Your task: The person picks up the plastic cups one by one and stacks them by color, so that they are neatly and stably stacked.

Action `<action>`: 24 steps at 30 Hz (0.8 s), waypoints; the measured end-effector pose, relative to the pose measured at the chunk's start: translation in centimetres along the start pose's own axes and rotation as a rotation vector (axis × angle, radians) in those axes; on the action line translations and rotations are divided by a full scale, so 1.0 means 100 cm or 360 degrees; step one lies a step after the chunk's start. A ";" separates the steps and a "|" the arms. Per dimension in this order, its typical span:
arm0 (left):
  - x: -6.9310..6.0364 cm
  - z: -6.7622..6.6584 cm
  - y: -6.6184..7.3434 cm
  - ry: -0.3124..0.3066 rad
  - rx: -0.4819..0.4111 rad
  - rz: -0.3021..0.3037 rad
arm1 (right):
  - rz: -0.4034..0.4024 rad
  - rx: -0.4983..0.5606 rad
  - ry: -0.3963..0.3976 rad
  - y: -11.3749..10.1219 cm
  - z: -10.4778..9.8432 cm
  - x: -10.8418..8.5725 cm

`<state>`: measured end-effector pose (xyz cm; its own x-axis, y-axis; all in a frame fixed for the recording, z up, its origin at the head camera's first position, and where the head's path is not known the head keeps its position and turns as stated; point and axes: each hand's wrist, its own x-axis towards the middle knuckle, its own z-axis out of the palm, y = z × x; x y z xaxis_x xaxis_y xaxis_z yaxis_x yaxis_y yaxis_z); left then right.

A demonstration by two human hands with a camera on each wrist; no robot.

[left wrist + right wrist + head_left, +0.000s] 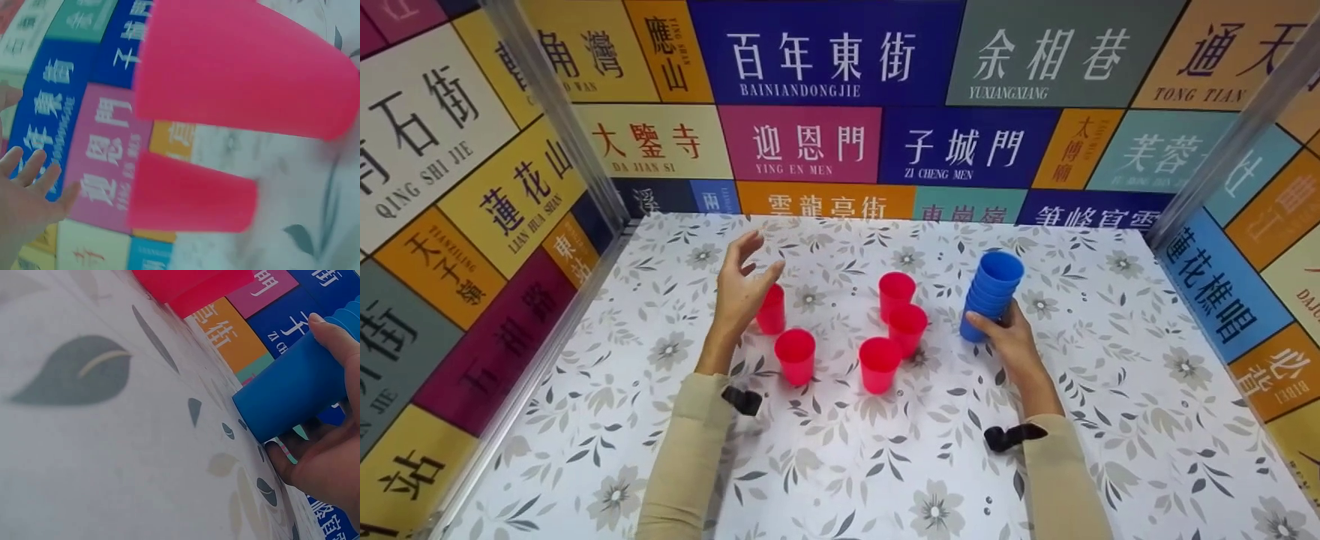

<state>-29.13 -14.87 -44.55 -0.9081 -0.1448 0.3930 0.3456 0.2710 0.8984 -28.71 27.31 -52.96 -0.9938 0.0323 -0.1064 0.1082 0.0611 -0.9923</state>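
Observation:
My right hand [1015, 341] grips a stack of nested blue cups [991, 294] low on its side, at the right of the table. The thumb presses the near side of the blue stack [301, 385] while the fingers reach behind it. My left hand [741, 289] is raised with its fingers apart, holding nothing, beside a red cup [771, 313] that it partly hides. Nearer me stands a second red cup [795, 358]. Between the hands, three more stand close together: a back red cup [897, 289], a middle red cup [909, 331] and a front red cup [880, 367].
The table [810, 465] has a white cloth with grey flowers and leaves. Panels with Chinese lettering [817, 142] rise behind it and along both sides. Clear strips [562, 112] mark the back corners. A dark wrist strap [742, 400] sits on each sleeve.

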 end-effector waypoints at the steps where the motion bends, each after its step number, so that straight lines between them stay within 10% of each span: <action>1: -0.001 -0.002 -0.004 0.0007 -0.0021 -0.0013 | 0.0006 0.0001 0.0002 0.000 0.000 0.000; 24: -0.030 -0.006 -0.052 0.0040 -0.0157 -0.0260 | 0.0006 -0.0012 0.0045 0.002 -0.001 0.000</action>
<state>-28.11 -16.47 -50.29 -0.9482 -0.2032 0.2442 0.2169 0.1476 0.9650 -28.67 27.47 -53.12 -0.9923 0.0606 -0.1081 0.1122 0.0681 -0.9914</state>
